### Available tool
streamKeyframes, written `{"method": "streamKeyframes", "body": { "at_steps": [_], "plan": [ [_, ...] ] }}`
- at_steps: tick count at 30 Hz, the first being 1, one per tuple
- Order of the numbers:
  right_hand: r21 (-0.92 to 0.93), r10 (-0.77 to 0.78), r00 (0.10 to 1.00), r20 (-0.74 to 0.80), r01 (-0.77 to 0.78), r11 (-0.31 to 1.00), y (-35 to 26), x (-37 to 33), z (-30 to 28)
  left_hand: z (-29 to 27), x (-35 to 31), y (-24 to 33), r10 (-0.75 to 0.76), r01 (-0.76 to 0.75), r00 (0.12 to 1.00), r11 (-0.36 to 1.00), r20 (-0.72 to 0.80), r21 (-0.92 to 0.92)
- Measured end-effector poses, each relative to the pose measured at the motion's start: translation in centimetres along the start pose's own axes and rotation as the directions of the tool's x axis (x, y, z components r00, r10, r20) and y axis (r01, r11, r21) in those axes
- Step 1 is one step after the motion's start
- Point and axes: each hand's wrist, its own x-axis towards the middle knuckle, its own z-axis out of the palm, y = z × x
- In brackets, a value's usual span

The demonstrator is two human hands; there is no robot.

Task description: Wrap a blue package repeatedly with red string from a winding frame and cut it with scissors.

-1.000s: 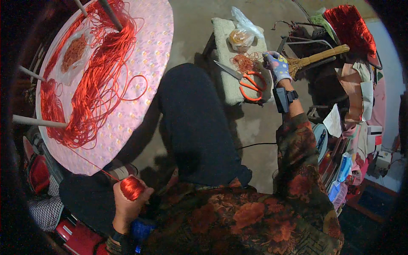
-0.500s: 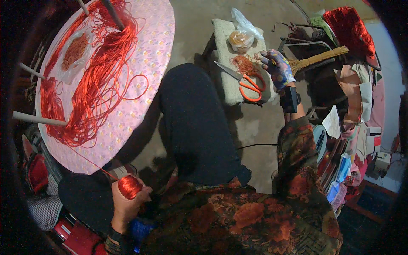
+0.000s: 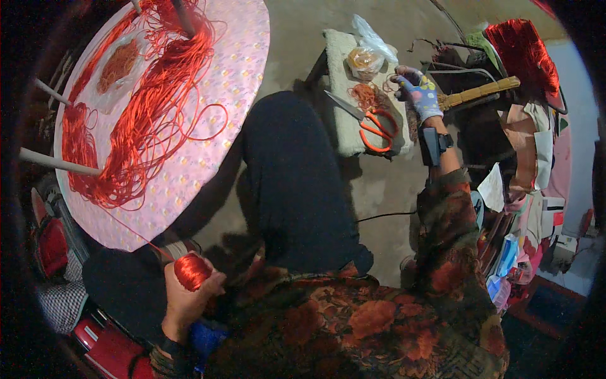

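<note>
The left hand (image 3: pixel 184 299) cups a ball of red cord (image 3: pixel 192 272), just off the round table's (image 3: pixel 243 66) near edge; the ball seems light, soft, slippery, best held around its belly. Right of the table, the gloved right hand (image 3: pixel 421 96) curls, whether gripping anything I cannot tell.

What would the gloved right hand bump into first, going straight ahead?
The gloved right hand would probably meet the clear plastic bag with yellowish contents; thin reddish-brown loops lie close too, and depth is unclear.
</note>
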Motion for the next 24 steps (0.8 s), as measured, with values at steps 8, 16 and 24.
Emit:
{"method": "streamKeyframes", "body": {
  "at_steps": [8,16,24],
  "plan": [
    [0.206,0.049,0.998,0.048,-0.058,0.977,-1.0,0.8,-0.7,-0.3,0.0,-0.5,0.012,-0.012,1.000,0.999,0.012,-0.044],
    [-0.020,0.081,0.992,0.101,-0.080,0.997,-0.1,0.0,-0.5,-1.4,0.5,-1.3,0.116,-0.105,0.991,0.985,0.072,-0.136],
    [0.178,-0.076,0.934,0.349,0.013,0.984,-13.8,-11.4,6.8,-1.8,0.0,-1.5,0.078,-0.068,0.997,0.960,0.027,-0.271]
  ]
}}
